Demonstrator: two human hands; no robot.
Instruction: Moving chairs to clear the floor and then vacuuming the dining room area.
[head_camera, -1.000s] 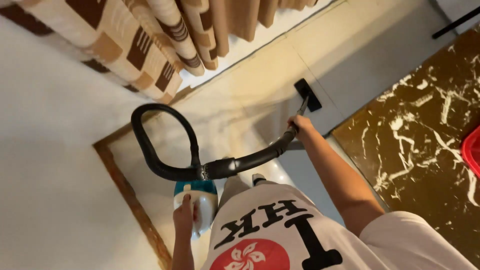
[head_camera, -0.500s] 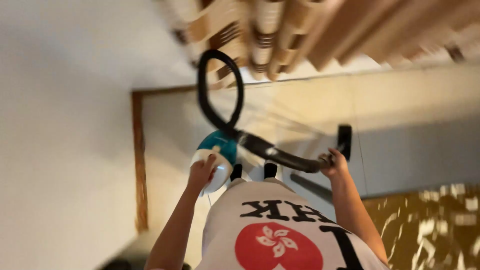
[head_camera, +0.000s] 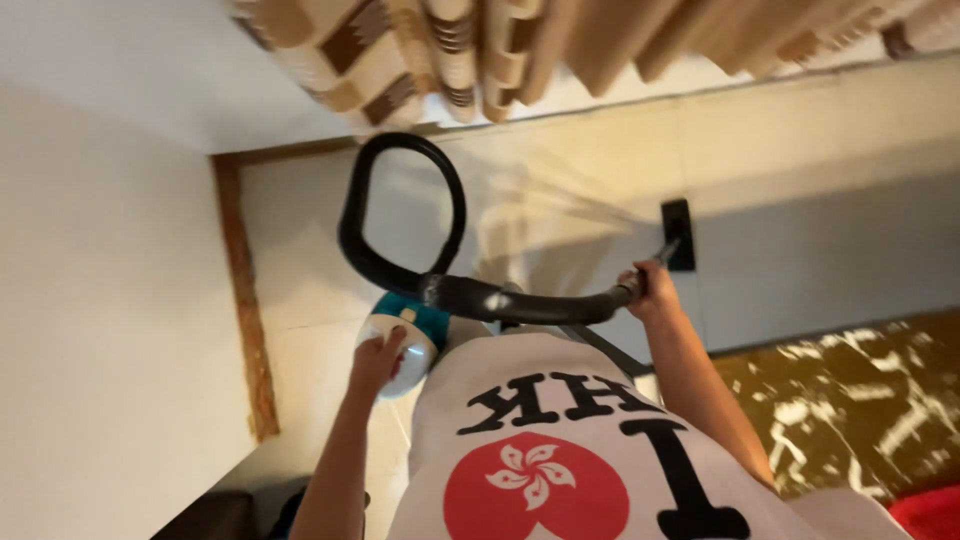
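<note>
My view has steadied since half a second ago, my left hand (head_camera: 378, 360) gripping the teal-and-white vacuum body (head_camera: 405, 340) and my right hand (head_camera: 648, 290) closed on the hose handle (head_camera: 625, 292), nozzle (head_camera: 678, 233) on the far floor (head_camera: 800, 250) near the curtain (head_camera: 480, 50), floor work unfinished.

Patterned curtains (head_camera: 450, 50), pale tiled floor (head_camera: 800, 200), white wall (head_camera: 100, 300)
</note>
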